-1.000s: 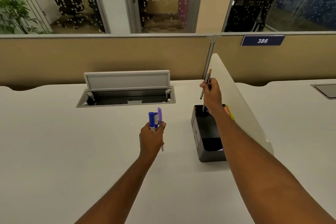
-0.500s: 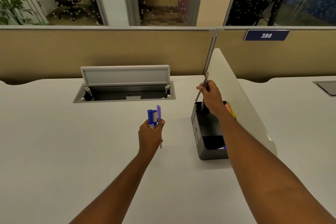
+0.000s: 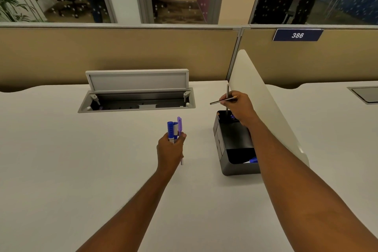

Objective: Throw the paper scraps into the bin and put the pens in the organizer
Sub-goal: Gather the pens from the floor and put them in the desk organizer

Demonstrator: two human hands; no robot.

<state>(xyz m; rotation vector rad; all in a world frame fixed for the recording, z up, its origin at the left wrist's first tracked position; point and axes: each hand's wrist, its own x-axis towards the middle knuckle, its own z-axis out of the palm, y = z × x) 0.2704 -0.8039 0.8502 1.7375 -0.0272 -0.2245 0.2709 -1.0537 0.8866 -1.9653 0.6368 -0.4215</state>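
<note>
Pens going into the organizer, one hand loading, one hand waiting.

The pens look light, stiff and smooth, so a mid-barrel pinch should suit. The right hand (image 3: 239, 106) pinches a thin pen (image 3: 223, 100) crosswise, with an upright one (image 3: 227, 96) at its fingers, over the far end of the organizer (image 3: 235, 145). The left hand (image 3: 170, 149), fist closed round a blue and purple bunch (image 3: 174, 129), hovers over the worktop (image 3: 81, 159) just left of it.

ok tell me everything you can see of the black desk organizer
The black desk organizer looks like matte plastic, boxy, open-topped, with several compartments. It stands upright on the white desk against the side divider panel. A thin pen stands in its far compartment, under the right hand; a blue pen lies in the near one.
</note>
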